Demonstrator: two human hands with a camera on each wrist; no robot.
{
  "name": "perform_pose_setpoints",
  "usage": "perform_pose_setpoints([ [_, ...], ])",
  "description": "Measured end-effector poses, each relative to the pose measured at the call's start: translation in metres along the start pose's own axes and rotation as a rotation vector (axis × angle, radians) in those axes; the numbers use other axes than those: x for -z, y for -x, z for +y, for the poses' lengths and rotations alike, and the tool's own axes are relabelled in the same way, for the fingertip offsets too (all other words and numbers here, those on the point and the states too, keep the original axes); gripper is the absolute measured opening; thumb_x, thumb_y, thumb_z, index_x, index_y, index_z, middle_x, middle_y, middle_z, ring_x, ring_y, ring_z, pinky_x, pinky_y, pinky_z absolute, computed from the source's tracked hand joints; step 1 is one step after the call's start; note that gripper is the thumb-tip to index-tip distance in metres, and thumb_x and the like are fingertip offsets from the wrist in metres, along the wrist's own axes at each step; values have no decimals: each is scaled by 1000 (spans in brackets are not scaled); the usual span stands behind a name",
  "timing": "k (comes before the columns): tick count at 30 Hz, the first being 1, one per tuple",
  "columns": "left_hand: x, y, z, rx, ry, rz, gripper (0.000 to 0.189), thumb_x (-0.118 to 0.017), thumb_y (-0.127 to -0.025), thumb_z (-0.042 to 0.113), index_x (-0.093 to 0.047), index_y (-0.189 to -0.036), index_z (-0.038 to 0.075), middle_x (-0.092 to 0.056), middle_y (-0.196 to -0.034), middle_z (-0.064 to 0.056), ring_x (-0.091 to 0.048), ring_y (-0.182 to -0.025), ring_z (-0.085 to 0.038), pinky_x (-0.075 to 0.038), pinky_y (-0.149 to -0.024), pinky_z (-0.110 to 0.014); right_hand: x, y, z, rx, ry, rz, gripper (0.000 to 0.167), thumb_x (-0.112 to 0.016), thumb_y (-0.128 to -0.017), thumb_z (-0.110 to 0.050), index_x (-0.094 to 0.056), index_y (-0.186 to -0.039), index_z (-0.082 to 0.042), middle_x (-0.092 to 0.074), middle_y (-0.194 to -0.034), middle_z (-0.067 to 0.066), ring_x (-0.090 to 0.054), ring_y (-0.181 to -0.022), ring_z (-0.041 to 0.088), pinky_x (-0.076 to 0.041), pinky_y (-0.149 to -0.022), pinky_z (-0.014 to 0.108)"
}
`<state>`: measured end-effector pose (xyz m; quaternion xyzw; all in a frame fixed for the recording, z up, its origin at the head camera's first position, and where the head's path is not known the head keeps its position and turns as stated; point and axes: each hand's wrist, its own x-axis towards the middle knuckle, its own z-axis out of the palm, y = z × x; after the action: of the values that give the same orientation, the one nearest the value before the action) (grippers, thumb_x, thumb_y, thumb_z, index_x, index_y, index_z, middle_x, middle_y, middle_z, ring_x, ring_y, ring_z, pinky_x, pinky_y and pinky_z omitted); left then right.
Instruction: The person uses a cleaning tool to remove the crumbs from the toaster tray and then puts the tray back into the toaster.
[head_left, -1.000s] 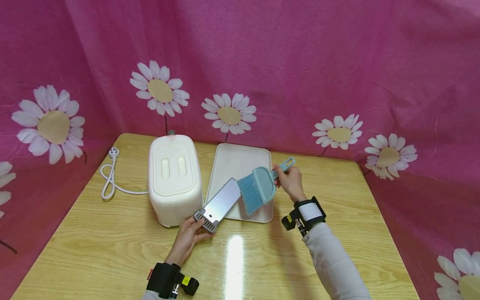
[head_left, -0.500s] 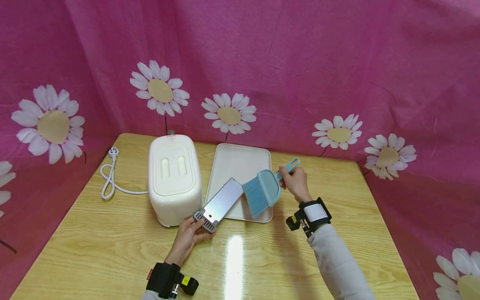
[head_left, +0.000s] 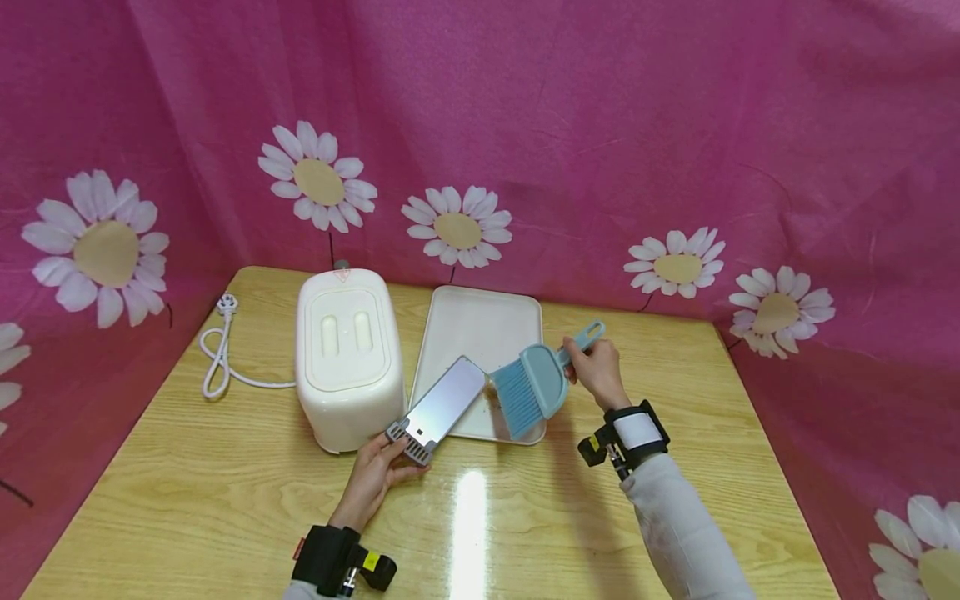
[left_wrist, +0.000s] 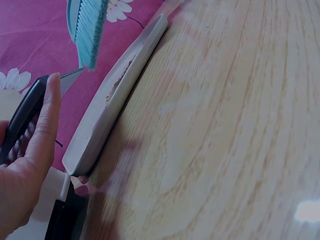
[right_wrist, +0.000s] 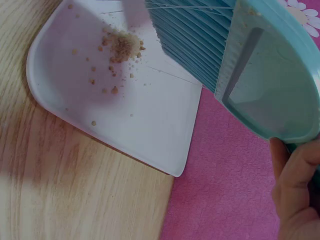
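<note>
Two hands: both mine are occupied, the left hand (head_left: 375,482) gripping a metal plate (head_left: 447,402), the right hand (head_left: 596,371) a blue brush (head_left: 534,385).
Metal plate: I hold its grey slotted end between thumb and fingers; it slants, far end above the white tray (head_left: 483,321).
Brush: my fingers close round the handle, bristles over the tray, just beside the plate's far end; I can't tell whether they touch.
Crumbs (right_wrist: 125,46): a brown heap in the white tray, bits scattered around it.
Toaster: a white toaster (head_left: 351,333) stands left of the tray, its cord (head_left: 258,384) loosely looped on the wooden table (head_left: 660,500).
</note>
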<state>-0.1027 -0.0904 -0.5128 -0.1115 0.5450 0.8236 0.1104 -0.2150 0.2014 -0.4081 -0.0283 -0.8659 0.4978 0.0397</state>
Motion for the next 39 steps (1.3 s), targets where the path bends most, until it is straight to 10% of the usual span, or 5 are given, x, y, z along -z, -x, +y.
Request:
perform_pose_setpoints([
  [18,-1,0,2,-2,-10,-12,38,-40,-93,5,-36,-128,-10,-48,-116,-27,-59,-87,-21,-52,-79,-42,-4,22,-7,212,60,40,27,-56,-88,-20,-67,-80,3,-51,-47,5,-45,-39,3,-37,-37,18],
  [39,-8,-1,-1,-23,-6,-45,41,-42,-93,7,-34,-128,-13,-48,-115,-25,-58,-87,-19,-53,-77,-41,-27,39,-65,274,-78,-399,24,-51,-91,-11,-64,-85,8,-43,-47,5,-36,-42,4,-29,-41,15],
])
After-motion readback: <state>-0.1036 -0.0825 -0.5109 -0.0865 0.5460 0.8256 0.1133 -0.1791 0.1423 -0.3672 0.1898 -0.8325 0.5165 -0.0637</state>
